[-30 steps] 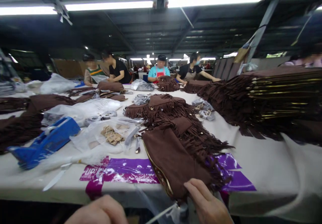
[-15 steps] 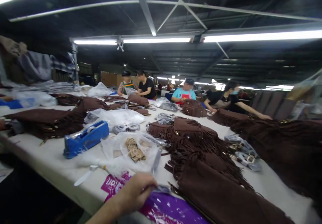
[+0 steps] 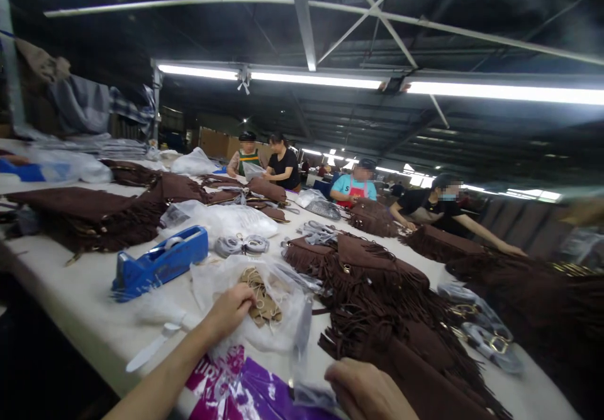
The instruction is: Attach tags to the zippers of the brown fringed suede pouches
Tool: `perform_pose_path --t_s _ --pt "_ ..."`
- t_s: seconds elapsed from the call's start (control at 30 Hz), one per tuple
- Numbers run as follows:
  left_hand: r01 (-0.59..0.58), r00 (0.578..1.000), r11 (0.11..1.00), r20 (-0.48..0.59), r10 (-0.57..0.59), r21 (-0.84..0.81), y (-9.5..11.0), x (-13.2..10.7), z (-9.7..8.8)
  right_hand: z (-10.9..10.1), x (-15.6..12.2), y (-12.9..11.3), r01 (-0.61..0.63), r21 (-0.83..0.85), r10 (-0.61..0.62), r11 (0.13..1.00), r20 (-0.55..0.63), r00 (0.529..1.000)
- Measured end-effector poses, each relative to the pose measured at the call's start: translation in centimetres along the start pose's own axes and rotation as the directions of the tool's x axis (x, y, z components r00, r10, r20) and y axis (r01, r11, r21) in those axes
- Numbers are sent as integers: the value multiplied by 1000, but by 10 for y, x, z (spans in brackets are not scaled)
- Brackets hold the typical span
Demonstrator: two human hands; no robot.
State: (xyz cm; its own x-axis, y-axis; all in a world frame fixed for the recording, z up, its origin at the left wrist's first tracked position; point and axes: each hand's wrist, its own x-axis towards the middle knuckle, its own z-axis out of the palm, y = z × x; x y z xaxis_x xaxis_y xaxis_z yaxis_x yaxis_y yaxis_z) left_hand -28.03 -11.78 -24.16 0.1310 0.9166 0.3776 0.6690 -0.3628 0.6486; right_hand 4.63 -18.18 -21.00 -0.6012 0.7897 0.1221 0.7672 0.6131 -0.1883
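My left hand [image 3: 232,312] reaches over a clear plastic bag [image 3: 207,281], its fingers closed at the left edge of a bundle of tan hang tags [image 3: 268,310] with white strings. Low in the view, my right hand [image 3: 368,390] has curled fingers; whatever they may hold is hidden. Right beside it lie a clear strip of plastic with a grey packet [image 3: 314,395] and a shiny purple printed bag [image 3: 264,388]. A dark brown fringed bag [image 3: 415,357] lies close to my right hand.
A blue tape dispenser [image 3: 163,262] and a white plastic knife-like tool [image 3: 151,347] lie left. More brown fringed bags [image 3: 372,259], coiled grey straps [image 3: 240,244] and wrapped straps with gold hardware [image 3: 491,344] cover the table. Several co-workers [image 3: 353,184] stand across it.
My left hand has moved up and left, from the purple bag to the hang tags. My right hand has come into view at the bottom. The view has shifted slightly.
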Motion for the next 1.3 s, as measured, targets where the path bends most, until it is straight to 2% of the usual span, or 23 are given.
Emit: perform_pose_path --t_s 0.1,0.17,0.23,0.33,0.43,0.53,0.7,0.83,0.9,1.1,1.3 --pt "19 999 1000 25 -19 16 -8 -2 6 -2 48 11 -147 7 147 989 -47 988" --pt "33 999 999 20 -33 -4 -9 -2 6 -7 72 17 -181 32 183 983 -81 980" --pt "51 998 993 -35 -55 -109 -7 -1 4 -9 90 12 -154 66 160 986 -100 982" --pt "99 982 913 -111 -155 -397 -6 2 0 -7 106 -21 7 213 11 977 -83 997" --pt "162 960 830 -111 -259 -534 -10 5 0 2 109 -65 117 263 -120 958 -4 993" --pt "198 949 795 -91 -301 -573 -15 4 5 15 106 -91 94 166 -107 982 67 992" --pt "225 940 737 -59 -337 -637 -16 3 9 33 100 -85 105 150 -114 983 51 992" --pt "237 932 716 -55 -359 -657 -16 4 7 36 100 -89 118 212 -99 970 -96 990" --pt "243 929 710 -53 -367 -661 -17 4 7 37 101 -94 124 217 -98 968 -125 987" --pt "257 920 710 -60 -388 -655 -20 5 10 49 111 -98 8 108 -13 994 39 999" --pt "256 930 749 -55 -363 -612 -17 3 10 55 120 -107 1 -24 0 1000 54 999"
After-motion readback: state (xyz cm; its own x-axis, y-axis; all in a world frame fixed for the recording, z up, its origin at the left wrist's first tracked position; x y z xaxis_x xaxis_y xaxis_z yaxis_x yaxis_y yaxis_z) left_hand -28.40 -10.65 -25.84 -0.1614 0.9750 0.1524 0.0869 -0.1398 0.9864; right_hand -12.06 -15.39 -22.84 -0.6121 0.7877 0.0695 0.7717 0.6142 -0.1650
